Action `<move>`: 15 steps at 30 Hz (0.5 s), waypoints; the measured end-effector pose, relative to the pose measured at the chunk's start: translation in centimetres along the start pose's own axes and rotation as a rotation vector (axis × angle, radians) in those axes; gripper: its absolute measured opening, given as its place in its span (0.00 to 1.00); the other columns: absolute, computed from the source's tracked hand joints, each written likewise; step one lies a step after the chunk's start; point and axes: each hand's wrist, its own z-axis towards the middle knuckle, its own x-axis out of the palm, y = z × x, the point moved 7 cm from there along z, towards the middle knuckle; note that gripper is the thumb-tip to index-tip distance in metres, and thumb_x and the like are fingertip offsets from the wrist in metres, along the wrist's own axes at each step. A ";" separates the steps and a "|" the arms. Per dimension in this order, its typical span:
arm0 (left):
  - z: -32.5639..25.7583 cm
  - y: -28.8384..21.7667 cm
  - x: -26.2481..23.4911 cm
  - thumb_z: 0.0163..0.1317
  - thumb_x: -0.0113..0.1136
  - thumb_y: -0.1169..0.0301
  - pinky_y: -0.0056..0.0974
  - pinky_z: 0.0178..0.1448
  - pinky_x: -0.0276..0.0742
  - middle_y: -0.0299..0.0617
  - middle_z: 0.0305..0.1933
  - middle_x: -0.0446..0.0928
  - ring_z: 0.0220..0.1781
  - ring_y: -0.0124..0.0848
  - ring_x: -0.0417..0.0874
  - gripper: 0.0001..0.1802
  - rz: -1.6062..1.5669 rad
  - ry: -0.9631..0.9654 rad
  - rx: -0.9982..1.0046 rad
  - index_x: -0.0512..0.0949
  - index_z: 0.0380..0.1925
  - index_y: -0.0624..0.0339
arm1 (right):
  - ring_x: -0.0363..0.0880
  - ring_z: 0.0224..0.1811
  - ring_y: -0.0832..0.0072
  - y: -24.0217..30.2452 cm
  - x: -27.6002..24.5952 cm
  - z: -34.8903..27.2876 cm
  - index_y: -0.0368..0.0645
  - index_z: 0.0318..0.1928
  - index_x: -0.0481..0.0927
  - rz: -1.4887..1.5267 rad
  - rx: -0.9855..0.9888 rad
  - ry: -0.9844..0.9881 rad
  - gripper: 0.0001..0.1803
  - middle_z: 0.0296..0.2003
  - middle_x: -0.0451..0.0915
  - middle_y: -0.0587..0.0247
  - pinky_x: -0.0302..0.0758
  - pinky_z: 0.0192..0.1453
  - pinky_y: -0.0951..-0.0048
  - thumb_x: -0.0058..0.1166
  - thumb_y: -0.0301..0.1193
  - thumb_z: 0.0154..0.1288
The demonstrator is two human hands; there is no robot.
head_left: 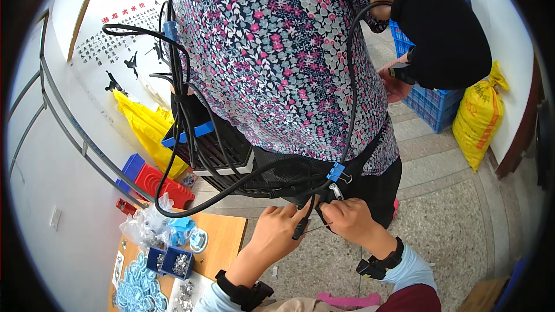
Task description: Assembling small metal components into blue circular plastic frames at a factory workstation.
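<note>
Both of my hands are at a black mesh waist pouch (289, 164) worn by a person in a floral top. My left hand (276, 234) is curled below the pouch, index finger stretched up to it. A short black cable end (300, 229) hangs across that hand's fingertips; what the hand grips is hidden. My right hand (352, 219) pinches the pouch's lower edge, just under a silver zipper pull (336, 192). Above the pull, a blue binder clip (335, 171) is fastened where a thick black cable (352, 81) meets the pouch.
A wooden table (222, 234) at the lower left bears light-blue plastic parts (139, 283) and blue bins (177, 262) of small metal pieces. Blue crates (430, 107) and a yellow sack (478, 121) stand at the right. A pink stool (347, 300) is near me.
</note>
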 end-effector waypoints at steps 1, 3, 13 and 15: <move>0.3 0.0 0.3 0.54 0.61 0.70 0.39 0.37 0.72 0.42 0.35 0.79 0.31 0.39 0.80 0.30 0.010 0.026 0.006 0.67 0.60 0.52 | 0.75 0.17 0.75 0.1 0.1 0.1 0.44 0.31 0.70 0.002 -0.003 -0.001 0.09 0.18 0.70 0.70 0.72 0.22 0.75 0.54 0.26 0.48; 0.8 0.0 0.4 0.54 0.60 0.70 0.40 0.35 0.72 0.42 0.34 0.79 0.29 0.39 0.80 0.31 0.022 0.049 0.010 0.66 0.61 0.51 | 0.76 0.18 0.75 0.3 0.3 0.3 0.44 0.30 0.69 0.021 -0.004 0.006 0.08 0.18 0.70 0.70 0.72 0.22 0.74 0.54 0.26 0.49; 1.4 0.4 1.4 0.48 0.60 0.74 0.38 0.29 0.70 0.40 0.34 0.79 0.29 0.35 0.80 0.35 0.151 -0.012 0.105 0.67 0.61 0.55 | 0.75 0.16 0.73 0.1 0.8 0.6 0.42 0.30 0.73 0.050 -0.008 -0.002 0.08 0.18 0.74 0.68 0.70 0.19 0.74 0.58 0.22 0.47; 1.4 0.5 1.4 0.48 0.61 0.74 0.38 0.30 0.70 0.40 0.34 0.79 0.29 0.35 0.81 0.34 0.189 -0.038 0.122 0.67 0.60 0.55 | 0.76 0.18 0.74 0.3 0.9 0.7 0.44 0.30 0.70 0.018 -0.018 0.011 0.07 0.18 0.70 0.70 0.72 0.22 0.74 0.53 0.25 0.50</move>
